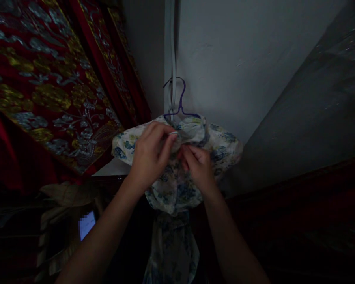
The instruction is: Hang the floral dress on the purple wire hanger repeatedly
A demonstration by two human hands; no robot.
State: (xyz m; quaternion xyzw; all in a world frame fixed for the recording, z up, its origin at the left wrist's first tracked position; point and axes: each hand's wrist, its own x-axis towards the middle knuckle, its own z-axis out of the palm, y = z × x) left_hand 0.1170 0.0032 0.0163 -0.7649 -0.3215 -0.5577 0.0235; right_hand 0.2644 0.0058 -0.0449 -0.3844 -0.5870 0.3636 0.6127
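A white floral top [225, 144] with blue and yellow-green print hangs on a purple hanger [181, 96] against the wall. With thumb and forefinger, my left hand [152, 152] pinches the top near its collar; a thin pale edge shows between the fingertips. Slightly lower and to the right, my right hand [197, 161] has its fingers closed on the front of the same top. Dim light and the fingers hide the exact bit of cloth, or any fastening, in each pinch. Matching floral cloth [174, 244] hangs below the top.
Red cloth with gold and silver embroidery [51, 96] hangs at the left. A pale strap [173, 51] runs down the wall behind the hanger. A lit screen [87, 225] glows at lower left, partly behind my left forearm. Translucent plastic sheeting [322, 106] covers the right side.
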